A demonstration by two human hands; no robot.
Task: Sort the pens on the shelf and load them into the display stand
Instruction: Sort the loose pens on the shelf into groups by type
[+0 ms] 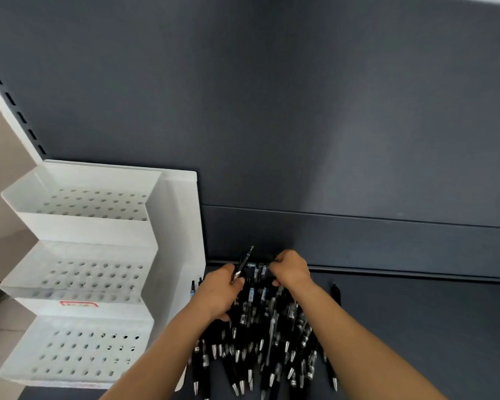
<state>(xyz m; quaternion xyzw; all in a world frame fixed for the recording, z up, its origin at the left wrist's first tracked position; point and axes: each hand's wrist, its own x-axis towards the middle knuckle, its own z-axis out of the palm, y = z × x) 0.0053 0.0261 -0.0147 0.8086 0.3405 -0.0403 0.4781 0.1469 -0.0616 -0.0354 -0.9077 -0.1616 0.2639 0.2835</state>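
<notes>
A heap of several black pens (260, 342) with silver tips lies on the dark shelf (416, 327), tips mostly toward me. My left hand (218, 293) grips one black pen (243, 264) that sticks up and away from the heap. My right hand (290, 269) is curled over the far end of the pile, its fingers closed round the tops of some pens. A white three-tier display stand (81, 229) with rows of holes stands to the left of the pile; its holes hold no pens.
The shelf's dark back panel (300, 111) rises straight behind the pile. One stray black pen (335, 294) lies to the right of my right forearm. A white slotted upright (9, 105) runs up at the far left.
</notes>
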